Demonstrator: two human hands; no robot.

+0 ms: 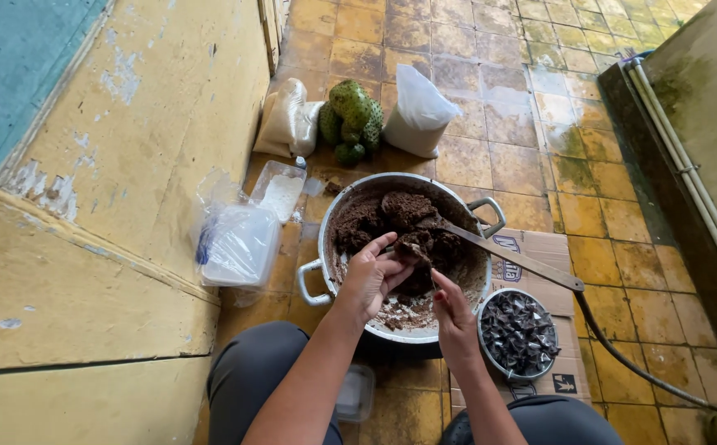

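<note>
One pot (319, 280) of brown paste (391, 216), one wooden paddle (513, 259) leaning inside. One bowl of wrapped pieces (517, 332) right of pot. Left hand (372, 276) cupped, pinching paste lump (413, 245) over pot; right hand (450, 311) fingers pressed together, touching it.

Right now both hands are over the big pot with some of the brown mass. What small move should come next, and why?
Probably the left hand and right hand should press the brown lump between them into shape. It sits at the fingertips above the pot, and the small bowl of folded dark pieces waits beside the right hand.
</note>
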